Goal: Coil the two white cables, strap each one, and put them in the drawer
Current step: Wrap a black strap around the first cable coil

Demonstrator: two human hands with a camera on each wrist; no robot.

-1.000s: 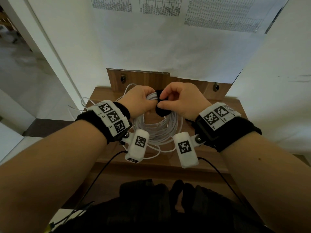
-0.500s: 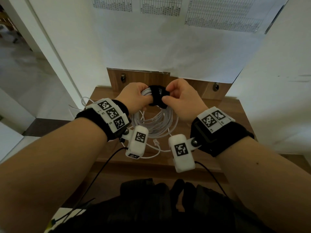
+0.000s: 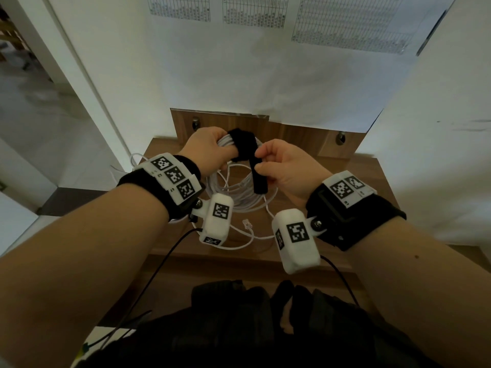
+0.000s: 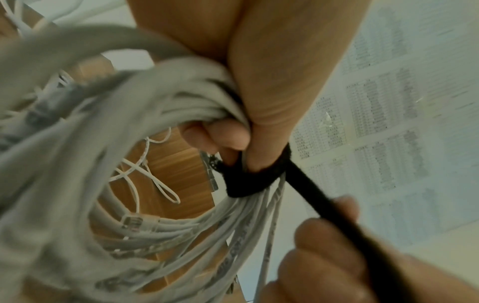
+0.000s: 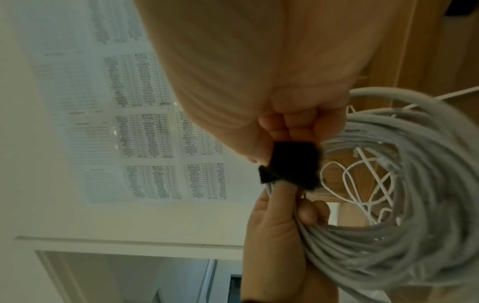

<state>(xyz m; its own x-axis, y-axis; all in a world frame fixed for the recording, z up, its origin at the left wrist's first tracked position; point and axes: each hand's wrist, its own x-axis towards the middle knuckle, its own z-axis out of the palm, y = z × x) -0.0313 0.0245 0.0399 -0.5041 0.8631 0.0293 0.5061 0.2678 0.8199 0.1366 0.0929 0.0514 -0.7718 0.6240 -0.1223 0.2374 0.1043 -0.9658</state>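
A thick white cable coil point(image 3: 240, 193) point(image 4: 145, 114) point(image 5: 404, 205) hangs in the air over the wooden cabinet top point(image 3: 366, 179). My left hand point(image 3: 210, 151) grips the coil's upper part, thumb pressed on the black strap point(image 3: 245, 148) point(image 4: 249, 180) point(image 5: 290, 166) that loops round the bundle. My right hand point(image 3: 281, 167) pinches the strap's free tail and holds it pulled taut toward me. A thinner white cable point(image 3: 249, 239) lies loose on the cabinet below, its clear plug point(image 3: 247, 223) showing.
A wooden back panel point(image 3: 292, 134) with two round fittings rises behind the cabinet top. Paper sheets with printed tables point(image 3: 255, 11) cover the wall above. A white wall point(image 3: 438, 128) closes the right side; a doorway point(image 3: 32, 107) opens at the left.
My right hand has moved away from the left, toward me and to the right, drawing the strap's tail out long. The coil has risen slightly with the left hand.
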